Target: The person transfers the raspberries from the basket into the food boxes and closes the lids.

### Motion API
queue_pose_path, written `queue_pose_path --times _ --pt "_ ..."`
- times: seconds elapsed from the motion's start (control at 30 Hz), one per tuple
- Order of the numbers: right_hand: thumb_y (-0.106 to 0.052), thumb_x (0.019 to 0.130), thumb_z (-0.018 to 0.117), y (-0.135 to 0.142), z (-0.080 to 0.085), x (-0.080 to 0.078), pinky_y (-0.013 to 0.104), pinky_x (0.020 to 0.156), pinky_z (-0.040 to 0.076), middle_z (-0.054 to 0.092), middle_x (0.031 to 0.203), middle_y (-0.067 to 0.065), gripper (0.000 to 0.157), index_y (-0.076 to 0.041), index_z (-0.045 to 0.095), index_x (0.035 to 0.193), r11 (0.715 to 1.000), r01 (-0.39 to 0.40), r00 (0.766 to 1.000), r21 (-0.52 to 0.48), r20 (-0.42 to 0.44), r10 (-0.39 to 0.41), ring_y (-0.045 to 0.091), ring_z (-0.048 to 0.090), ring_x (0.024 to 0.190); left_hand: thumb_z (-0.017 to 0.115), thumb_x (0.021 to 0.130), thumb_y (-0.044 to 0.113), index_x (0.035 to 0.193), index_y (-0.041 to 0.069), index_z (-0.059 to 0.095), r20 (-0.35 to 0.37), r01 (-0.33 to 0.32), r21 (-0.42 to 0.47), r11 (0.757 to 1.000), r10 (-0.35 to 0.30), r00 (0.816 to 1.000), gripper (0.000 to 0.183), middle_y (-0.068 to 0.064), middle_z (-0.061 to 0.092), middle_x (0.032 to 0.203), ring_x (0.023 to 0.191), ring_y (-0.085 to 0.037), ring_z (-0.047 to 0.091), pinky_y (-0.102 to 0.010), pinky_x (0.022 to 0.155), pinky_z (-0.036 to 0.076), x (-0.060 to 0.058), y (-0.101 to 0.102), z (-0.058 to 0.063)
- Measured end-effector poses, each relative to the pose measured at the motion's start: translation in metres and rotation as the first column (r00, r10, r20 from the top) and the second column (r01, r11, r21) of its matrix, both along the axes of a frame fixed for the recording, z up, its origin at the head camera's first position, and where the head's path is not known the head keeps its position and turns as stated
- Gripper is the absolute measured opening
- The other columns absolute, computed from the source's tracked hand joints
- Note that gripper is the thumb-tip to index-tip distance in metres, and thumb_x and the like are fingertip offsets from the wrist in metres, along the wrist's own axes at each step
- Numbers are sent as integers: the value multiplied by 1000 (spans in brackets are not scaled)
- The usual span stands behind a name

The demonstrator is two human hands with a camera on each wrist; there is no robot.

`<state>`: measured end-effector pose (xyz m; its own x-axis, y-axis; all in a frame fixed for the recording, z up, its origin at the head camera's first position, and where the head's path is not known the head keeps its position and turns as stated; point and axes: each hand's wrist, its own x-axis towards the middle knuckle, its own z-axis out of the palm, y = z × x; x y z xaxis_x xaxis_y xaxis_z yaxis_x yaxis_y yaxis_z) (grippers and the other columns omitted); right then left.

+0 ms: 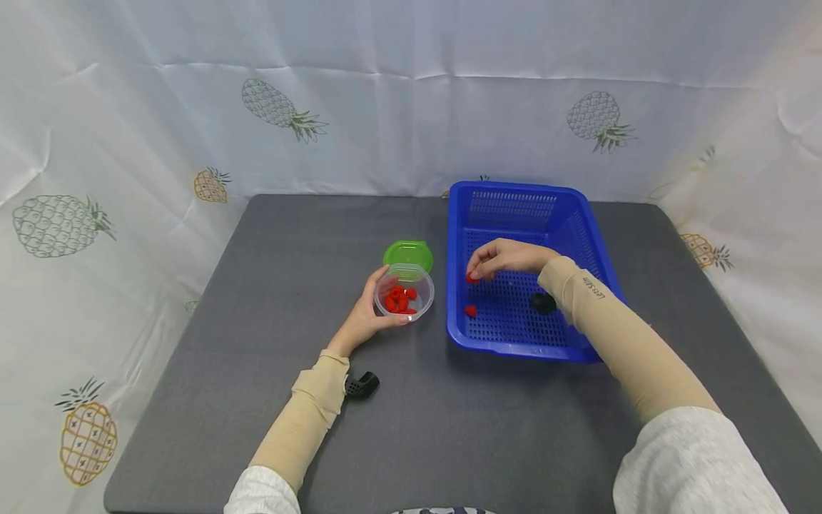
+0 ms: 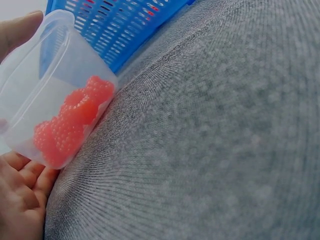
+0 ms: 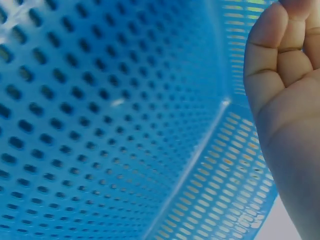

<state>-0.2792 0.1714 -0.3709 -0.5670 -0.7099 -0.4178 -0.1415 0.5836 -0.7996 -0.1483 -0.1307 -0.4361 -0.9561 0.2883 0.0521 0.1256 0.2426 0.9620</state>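
Note:
My left hand (image 1: 362, 321) grips a clear round plastic container (image 1: 424, 278), thumb on the near side and fingers round the far side. Inside lie several red raspberries (image 2: 75, 117), clustered at the bottom. Over the left part of a blue basket (image 1: 454, 250), my right hand (image 1: 510, 255) pinches a red raspberry (image 1: 472, 278) between thumb and fingertips. Another raspberry (image 1: 471, 311) sits on the basket floor nearer the front. In the right wrist view part of the right hand (image 3: 290, 85) shows; its berry is hidden there.
A green lid (image 1: 409, 251) lies on the grey table (image 1: 282, 285) behind the container, partly covered by it. The basket has raised perforated walls. Black devices sit at the left wrist (image 1: 362, 385) and right wrist (image 1: 543, 303). A pineapple-print curtain (image 1: 411, 128) hangs behind the table.

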Motion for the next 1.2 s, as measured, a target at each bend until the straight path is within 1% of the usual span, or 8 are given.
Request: queue_pose_path --times 0.03,0.07,0.17,0.37,0.47,0.73,0.97,1.2 --pt "-29 88 62 0 3 0 45 87 47 67 97 1 26 -8 65 103 1000 7 1000 -10 1 -7 34 56 95 74 76 11 147 14 17 0 0 1 1000 0 1000 92 -21 35 146 136 -32 33 -52 115 18 0 0 0" --pt "-29 89 62 -1 5 -1 46 86 47 68 97 2 26 -7 65 103 1000 13 1000 -24 4 -13 37 55 96 75 75 12 147 16 17 -10 -2 3 1000 2 1000 92 -20 36 145 136 -31 34 -52 115 18 -2 -1 -4" --pt "-28 88 62 -3 14 -1 43 83 47 68 96 4 25 -7 65 102 998 30 999 -58 21 -29 39 54 95 74 75 10 147 15 17 -18 1 4 1000 -1 1000 92 -21 36 145 136 -32 34 -52 115 19 -2 -1 -3" --pt "-26 88 63 -11 28 -2 36 79 48 66 93 3 24 -5 65 102 991 50 998 -121 41 -45 21 55 79 73 76 9 147 10 16 -24 11 -2 1000 -12 1000 91 -25 35 145 136 -35 33 -53 115 18 0 -1 4" --pt "-24 89 63 -18 35 -4 34 80 48 66 93 2 24 -5 65 103 988 45 998 -148 54 -38 18 54 77 72 76 8 147 10 16 -23 12 -1 1000 -12 1000 91 -25 35 145 136 -35 33 -53 115 18 0 -1 3" --pt "-21 89 62 -52 51 -5 35 78 48 66 93 1 23 -6 65 105 981 -27 999 -191 39 35 21 53 78 73 76 8 147 9 15 -16 7 1 1000 -7 1000 92 -24 35 144 135 -35 34 -55 114 19 1 -2 2" --pt "-22 89 62 -85 52 -5 31 72 46 66 86 -1 24 -8 67 107 976 -103 995 -191 -5 104 21 50 74 73 77 11 148 13 13 12 3 -4 1000 -3 1000 93 -18 33 147 136 -32 32 -53 115 20 1 -2 2" --pt "-25 89 62 -109 51 -1 30 75 48 68 95 7 24 -11 68 108 968 -138 990 -211 -28 135 28 53 82 73 77 16 148 18 12 34 8 0 1000 -8 999 93 -13 33 148 136 -28 32 -51 115 22 1 -1 2"
